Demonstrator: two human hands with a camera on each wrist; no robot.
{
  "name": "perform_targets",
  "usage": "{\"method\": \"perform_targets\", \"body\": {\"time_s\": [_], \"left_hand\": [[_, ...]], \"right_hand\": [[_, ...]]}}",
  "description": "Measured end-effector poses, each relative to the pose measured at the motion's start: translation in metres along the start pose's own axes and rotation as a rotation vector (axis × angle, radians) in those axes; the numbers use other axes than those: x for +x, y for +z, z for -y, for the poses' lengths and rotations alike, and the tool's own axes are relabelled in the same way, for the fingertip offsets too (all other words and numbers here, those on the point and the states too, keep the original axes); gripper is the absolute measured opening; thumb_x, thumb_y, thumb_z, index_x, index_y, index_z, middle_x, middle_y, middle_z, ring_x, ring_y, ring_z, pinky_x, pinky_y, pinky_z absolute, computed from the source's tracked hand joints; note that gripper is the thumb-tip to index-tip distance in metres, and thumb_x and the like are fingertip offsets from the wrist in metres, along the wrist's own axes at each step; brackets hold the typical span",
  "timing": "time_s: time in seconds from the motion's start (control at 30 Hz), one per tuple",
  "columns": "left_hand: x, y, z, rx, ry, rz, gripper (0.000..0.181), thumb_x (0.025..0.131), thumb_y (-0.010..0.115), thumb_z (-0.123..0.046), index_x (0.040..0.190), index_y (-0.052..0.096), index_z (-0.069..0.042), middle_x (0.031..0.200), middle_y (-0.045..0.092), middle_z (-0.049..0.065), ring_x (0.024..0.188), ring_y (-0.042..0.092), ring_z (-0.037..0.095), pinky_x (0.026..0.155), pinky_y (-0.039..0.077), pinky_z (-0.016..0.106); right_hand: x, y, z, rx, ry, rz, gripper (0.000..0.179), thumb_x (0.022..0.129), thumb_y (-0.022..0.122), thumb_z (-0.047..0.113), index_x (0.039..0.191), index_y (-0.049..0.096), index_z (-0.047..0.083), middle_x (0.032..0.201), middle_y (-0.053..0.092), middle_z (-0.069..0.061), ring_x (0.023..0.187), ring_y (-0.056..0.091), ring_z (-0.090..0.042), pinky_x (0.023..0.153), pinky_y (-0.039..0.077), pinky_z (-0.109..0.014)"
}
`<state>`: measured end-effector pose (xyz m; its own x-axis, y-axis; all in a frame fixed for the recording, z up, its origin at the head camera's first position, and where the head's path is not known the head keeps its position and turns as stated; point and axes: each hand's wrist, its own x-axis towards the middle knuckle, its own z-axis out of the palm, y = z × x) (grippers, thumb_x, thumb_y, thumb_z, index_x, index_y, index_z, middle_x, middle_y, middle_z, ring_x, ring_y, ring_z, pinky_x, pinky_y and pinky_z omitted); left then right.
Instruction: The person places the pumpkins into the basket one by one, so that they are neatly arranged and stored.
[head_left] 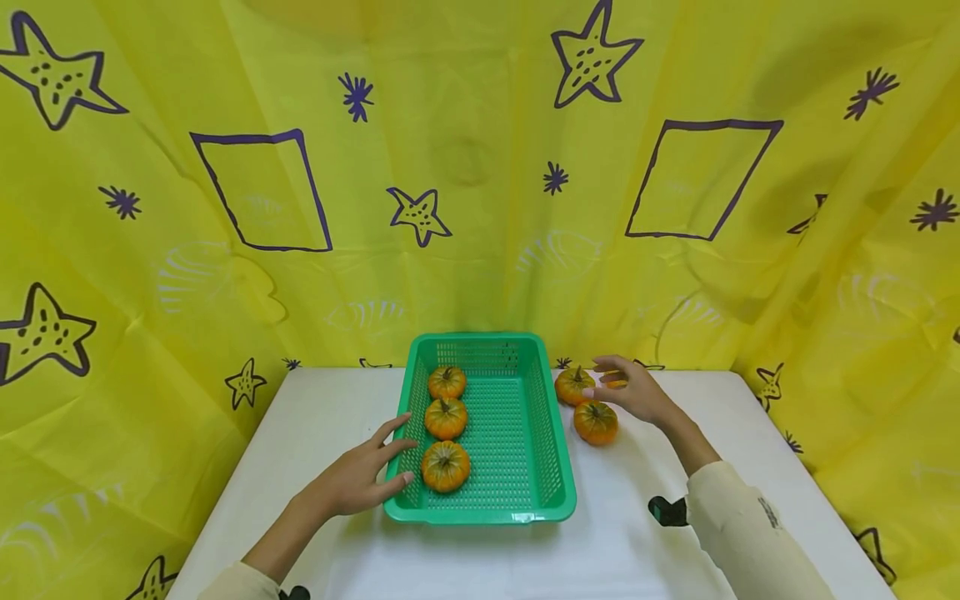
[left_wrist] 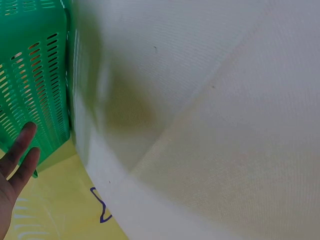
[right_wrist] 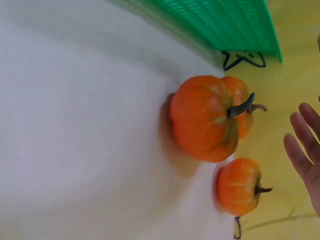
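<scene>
Inside the green plastic basket (head_left: 495,512), three small orange pumpkins stand in a column along its left side: a far one (head_left: 447,382), a middle one (head_left: 446,418) and a near one (head_left: 446,467). My left hand (head_left: 360,477) is at the basket's left rim, fingers spread and holding nothing. Right of the basket, my right hand (head_left: 636,392) hovers over three more pumpkins, its fingers loosely bent around air. One pumpkin (head_left: 597,423) is nearest me, another (head_left: 573,386) sits beside the basket, and a third pumpkin (right_wrist: 239,187) is mostly hidden behind the hand in the head view.
A white-covered table (head_left: 330,417) carries everything. Yellow curtains (head_left: 465,283) with drawn stars and shells enclose the back and both sides, close behind the basket and pumpkins. Dark camera mounts (head_left: 667,511) stick out from the wrists.
</scene>
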<state>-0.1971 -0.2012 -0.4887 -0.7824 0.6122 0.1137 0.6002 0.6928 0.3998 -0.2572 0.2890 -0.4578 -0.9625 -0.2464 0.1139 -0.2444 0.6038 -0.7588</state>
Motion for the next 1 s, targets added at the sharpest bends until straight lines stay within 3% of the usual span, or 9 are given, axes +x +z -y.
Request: {"method": "perform_targets", "body": {"time_s": [0.4, 1.0], "left_hand": [[0.000, 0.001, -0.001, -0.002, 0.003, -0.002, 0.051, 0.101, 0.052, -0.050, 0.141, 0.055, -0.018, 0.166, 0.025, 0.005, 0.109, 0.068, 0.032, 0.083, 0.056, 0.050], [0.000, 0.002, 0.000, -0.007, -0.002, -0.010, 0.052, 0.101, 0.052, -0.051, 0.141, 0.055, -0.018, 0.166, 0.024, 0.003, 0.114, 0.067, 0.032, 0.087, 0.056, 0.051]], "right_hand": [[-0.013, 0.016, -0.037, -0.051, 0.164, 0.062, 0.085, 0.088, 0.077, 0.042, 0.148, 0.040, -0.004, 0.148, 0.046, -0.028, 0.132, 0.047, -0.048, 0.104, 0.043, -0.062], [-0.011, 0.039, -0.058, -0.060, 0.213, 0.078, 0.079, 0.082, 0.083, 0.037, 0.140, 0.051, -0.006, 0.132, 0.057, -0.030, 0.121, 0.054, -0.045, 0.104, 0.043, -0.060]]}}
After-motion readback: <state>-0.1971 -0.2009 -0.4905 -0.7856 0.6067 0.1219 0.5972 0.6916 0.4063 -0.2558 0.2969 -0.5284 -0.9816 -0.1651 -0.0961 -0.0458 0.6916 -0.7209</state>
